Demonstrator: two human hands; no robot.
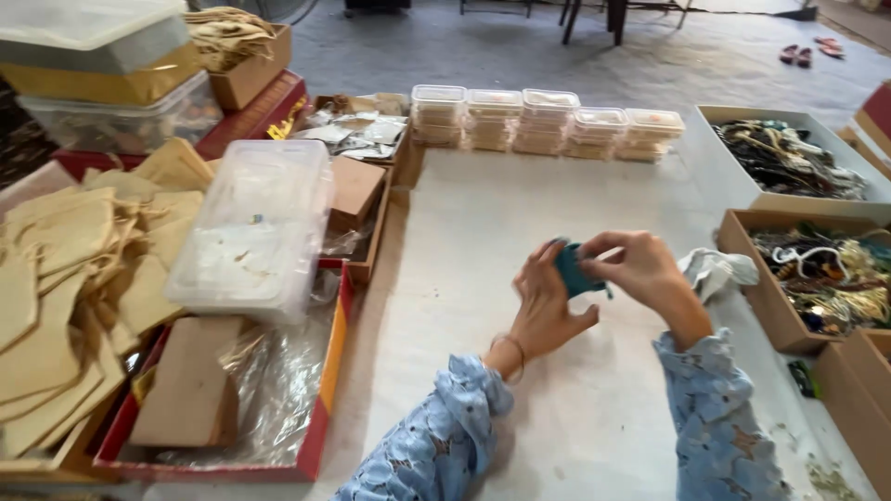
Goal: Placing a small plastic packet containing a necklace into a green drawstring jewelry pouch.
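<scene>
1. A small teal pouch (573,271) of soft cloth is the one thing in hand.
2. It is held up off the pale worktop (483,241), above its middle, not resting on it.
3. It sits between the two hands: the left hand (546,301) has fingertips on its left edge, and the right hand (640,264) pinches its upper right part.
4. Only a narrow, roughly upright strip of it shows; fingers hide the rest, so its full shape cannot be told.
</scene>
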